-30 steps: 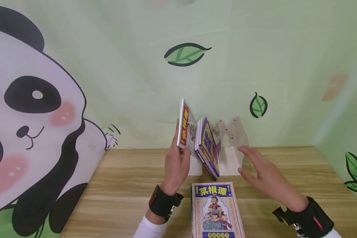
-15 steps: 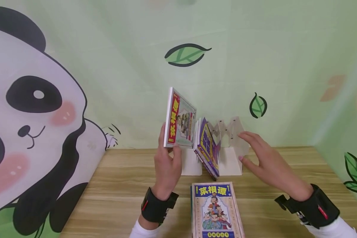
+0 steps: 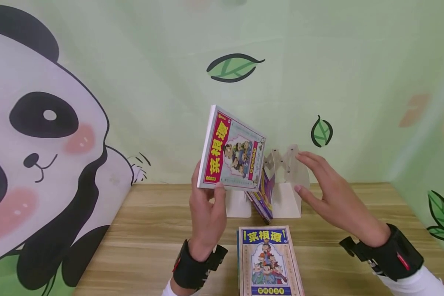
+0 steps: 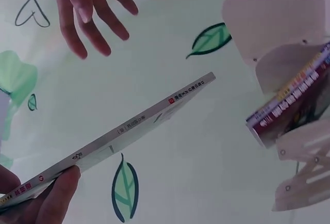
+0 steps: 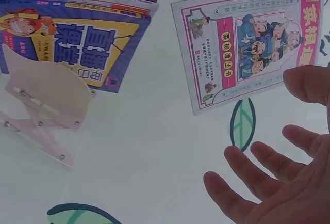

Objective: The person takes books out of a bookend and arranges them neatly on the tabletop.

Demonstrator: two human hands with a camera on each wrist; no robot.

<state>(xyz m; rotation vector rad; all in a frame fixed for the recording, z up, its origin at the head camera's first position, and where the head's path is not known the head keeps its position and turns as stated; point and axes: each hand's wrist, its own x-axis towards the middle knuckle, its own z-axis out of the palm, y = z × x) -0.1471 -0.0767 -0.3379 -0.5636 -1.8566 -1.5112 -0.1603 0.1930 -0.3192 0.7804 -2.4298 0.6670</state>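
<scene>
Head view showed the left hand (image 3: pixel 209 216) pinching the red-titled book (image 3: pixel 233 154) by its bottom left corner, with the thumb in front and fingers behind. That grip likely kept the book from slipping and let its picture show. The book was up in the air, tipped, and it hid part of the leaning books (image 3: pixel 268 199). Those stood slanted in the white stand (image 3: pixel 287 201), probably because its sides propped them up. The right hand (image 3: pixel 333 199) was spread, with gaps between its fingers, and held nothing; maybe it was near so it could help. A blue-titled book (image 3: pixel 268 267) lay flat, close to the person, its cover up, perhaps so the words were easy to read. The table (image 3: pixel 144 230) was brown with wood stripes. Behind it was a pale green wall (image 3: pixel 163 82) with a big panda (image 3: pixel 55 164) and leaves (image 3: pixel 233 69).
</scene>
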